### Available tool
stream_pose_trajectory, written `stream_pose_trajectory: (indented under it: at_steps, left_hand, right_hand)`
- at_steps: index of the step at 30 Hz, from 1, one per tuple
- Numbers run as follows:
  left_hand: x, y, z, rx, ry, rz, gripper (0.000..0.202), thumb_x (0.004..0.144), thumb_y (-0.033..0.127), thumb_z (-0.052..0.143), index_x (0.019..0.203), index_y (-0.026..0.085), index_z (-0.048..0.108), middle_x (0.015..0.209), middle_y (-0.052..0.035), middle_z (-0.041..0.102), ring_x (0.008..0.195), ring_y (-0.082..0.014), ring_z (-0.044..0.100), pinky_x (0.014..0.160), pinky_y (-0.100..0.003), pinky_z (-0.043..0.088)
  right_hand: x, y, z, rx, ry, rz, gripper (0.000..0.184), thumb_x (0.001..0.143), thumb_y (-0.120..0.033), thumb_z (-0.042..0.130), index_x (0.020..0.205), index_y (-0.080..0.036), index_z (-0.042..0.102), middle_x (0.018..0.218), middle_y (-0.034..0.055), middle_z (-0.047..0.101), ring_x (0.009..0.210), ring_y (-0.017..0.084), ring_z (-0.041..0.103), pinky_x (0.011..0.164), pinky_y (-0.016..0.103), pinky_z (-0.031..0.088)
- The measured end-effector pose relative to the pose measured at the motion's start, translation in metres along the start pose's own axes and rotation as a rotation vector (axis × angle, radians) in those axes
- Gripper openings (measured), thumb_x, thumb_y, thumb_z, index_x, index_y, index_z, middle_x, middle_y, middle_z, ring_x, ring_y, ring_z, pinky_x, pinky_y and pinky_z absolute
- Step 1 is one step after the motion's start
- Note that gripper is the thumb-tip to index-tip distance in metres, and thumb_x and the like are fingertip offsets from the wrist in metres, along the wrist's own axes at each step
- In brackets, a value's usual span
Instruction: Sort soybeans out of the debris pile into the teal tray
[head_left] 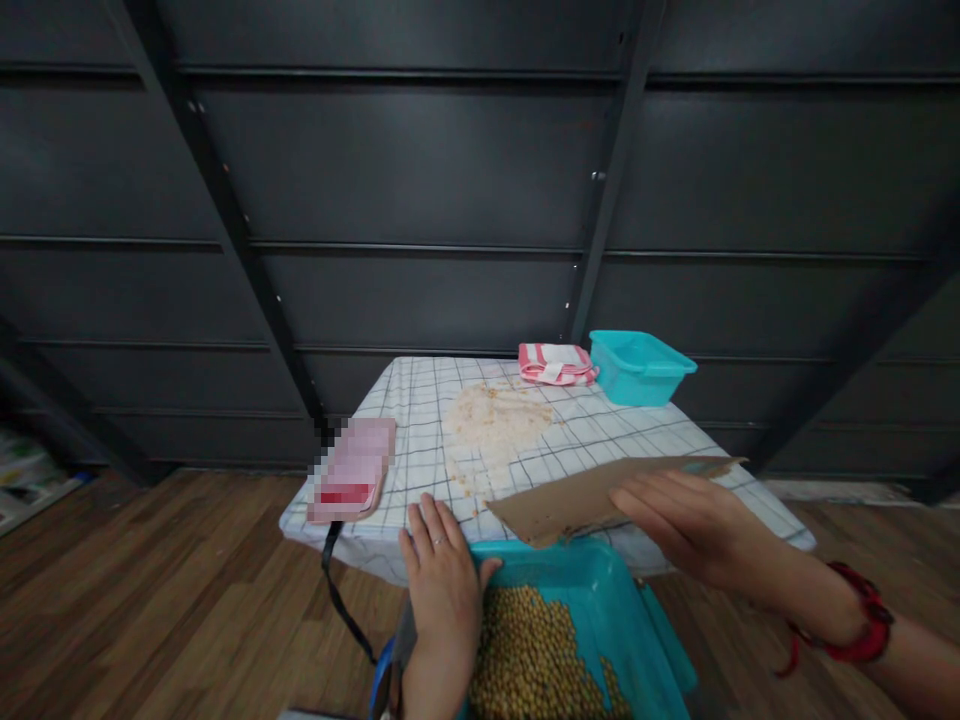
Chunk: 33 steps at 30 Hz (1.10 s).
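Note:
My left hand (444,578) grips the left rim of a teal tray (600,590) held at the table's near edge; the tray is filled with small tan beans (536,655). My right hand (690,525) holds a flat piece of brown cardboard (577,495) above the tray's far rim, tilted toward the table. A patch of pale scattered residue (495,425) lies in the middle of the white checked tablecloth (420,410).
A second teal tub (640,367) and a folded pink-striped cloth (555,363) sit at the table's far right. A pink blurred card (352,470) with a black strap lies at the near left corner. Dark metal shelving stands behind; wooden floor surrounds the table.

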<state>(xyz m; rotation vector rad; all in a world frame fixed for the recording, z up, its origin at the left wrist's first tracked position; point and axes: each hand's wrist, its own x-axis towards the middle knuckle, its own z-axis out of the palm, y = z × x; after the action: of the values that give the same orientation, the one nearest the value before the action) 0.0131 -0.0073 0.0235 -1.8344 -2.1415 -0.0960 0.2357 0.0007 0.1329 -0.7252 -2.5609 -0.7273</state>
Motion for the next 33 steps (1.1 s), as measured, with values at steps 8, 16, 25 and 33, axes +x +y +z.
stream_pose_trajectory:
  at_steps: [8,16,25,33]
  left_hand:
    - [0.000,0.001,-0.003,-0.006,-0.020,-0.009,0.081,0.064,0.051,0.057,0.122,-0.001,0.037,0.132,-0.0250,0.034,0.121,-0.0378,0.031,0.096,-0.048,0.033]
    - [0.001,0.001,-0.003,-0.053,-0.030,-0.014,0.080,0.064,0.050,0.057,0.122,-0.002,0.037,0.131,-0.0267,0.034,0.121,-0.0384,0.030,0.097,-0.050,0.031]
    - [0.000,0.000,0.000,0.006,-0.001,-0.012,0.081,0.064,0.052,0.057,0.123,0.000,0.037,0.131,-0.0248,0.035,0.121,-0.0370,0.032,0.097,-0.048,0.033]
    - [0.001,0.000,0.001,0.019,-0.012,-0.017,0.083,0.063,0.055,0.056,0.123,0.000,0.037,0.132,-0.0243,0.034,0.121,-0.0365,0.032,0.097,-0.047,0.033]
  right_hand:
    - [0.007,0.009,0.013,-0.275,0.109,-0.092,0.030,0.079,-0.001,0.031,0.080,-0.013,0.058,0.070,0.0057,0.063,0.063,0.013,0.056,0.061,0.027,0.046]
    - [0.018,0.027,0.030,-0.323,0.134,-0.111,0.026,0.080,0.000,0.033,0.083,-0.008,0.058,0.068,0.0081,0.062,0.062,0.015,0.056,0.056,0.027,0.045]
    - [0.033,0.013,0.021,-0.220,0.219,-0.130,0.026,0.081,-0.001,0.033,0.083,-0.009,0.057,0.069,0.0068,0.062,0.064,0.014,0.055,0.059,0.027,0.044]
    - [0.058,0.004,0.040,-0.192,0.228,-0.180,0.023,0.084,-0.007,0.036,0.081,-0.008,0.058,0.068,0.0070,0.062,0.065,0.014,0.055,0.062,0.027,0.044]
